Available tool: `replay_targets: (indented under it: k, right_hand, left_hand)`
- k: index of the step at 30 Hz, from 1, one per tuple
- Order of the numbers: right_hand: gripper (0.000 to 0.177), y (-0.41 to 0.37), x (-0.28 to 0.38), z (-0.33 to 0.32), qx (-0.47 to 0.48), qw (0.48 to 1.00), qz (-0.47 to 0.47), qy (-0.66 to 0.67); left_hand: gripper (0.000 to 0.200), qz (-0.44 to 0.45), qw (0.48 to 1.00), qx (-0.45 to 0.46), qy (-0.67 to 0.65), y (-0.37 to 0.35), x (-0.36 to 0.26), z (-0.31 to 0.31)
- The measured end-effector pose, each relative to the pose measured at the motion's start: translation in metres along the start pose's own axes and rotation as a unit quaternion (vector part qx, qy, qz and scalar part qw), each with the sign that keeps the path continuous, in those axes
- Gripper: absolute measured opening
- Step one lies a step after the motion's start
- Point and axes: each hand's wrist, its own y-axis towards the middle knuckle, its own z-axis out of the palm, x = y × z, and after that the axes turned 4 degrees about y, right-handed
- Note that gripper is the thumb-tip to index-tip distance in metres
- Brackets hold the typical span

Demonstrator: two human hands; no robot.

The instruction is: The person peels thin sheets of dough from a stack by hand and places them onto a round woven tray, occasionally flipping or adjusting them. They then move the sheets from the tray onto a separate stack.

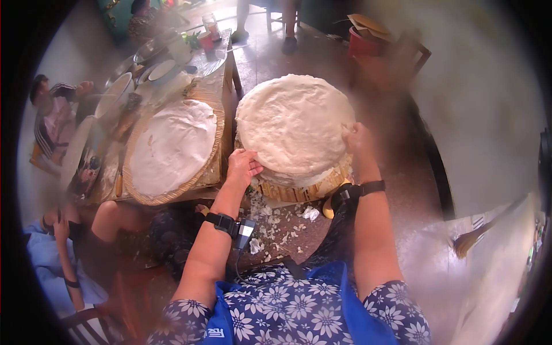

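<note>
A thick stack of large, round, whitish dough sheets (293, 123) rests on a round woven straw tray (296, 191) in front of me. My left hand (244, 165) is at the stack's lower left edge, thumb and fingers closed on the rim of the top sheet. At the right edge, my right hand (360, 140) pinches the same sheet's rim, its fingertips partly hidden. To the left, another white round sheet (172, 144) lies on an oval woven tray (219, 129) on the table.
Bowls (118, 92), a red cup (205, 40) and a glass jar (211, 26) crowd the table's far end. White scraps (276, 224) litter the floor below. Other people sit at the left, one in a striped sleeve (43, 135). A broom (468, 241) and a red bucket (365, 45) are at the right.
</note>
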Motion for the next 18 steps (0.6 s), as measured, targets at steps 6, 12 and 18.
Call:
replay_targets:
  k: [6, 12, 18]
  right_hand:
    - [0.037, -0.01, 0.02, -0.004, -0.013, 0.994, -0.02, -0.105]
    - [0.039, 0.009, -0.007, 0.006, -0.059, 0.978, -0.098, -0.177]
    - [0.031, -0.018, 0.032, -0.005, -0.1, 0.967, -0.084, -0.218]
  left_hand:
    - [0.041, 0.042, 0.992, -0.066, 0.095, -0.008, -0.004, 0.008]
    - [0.048, 0.054, 0.98, -0.121, 0.151, 0.012, 0.001, 0.003]
    - [0.049, 0.054, 0.975, -0.132, 0.169, 0.008, -0.005, 0.011]
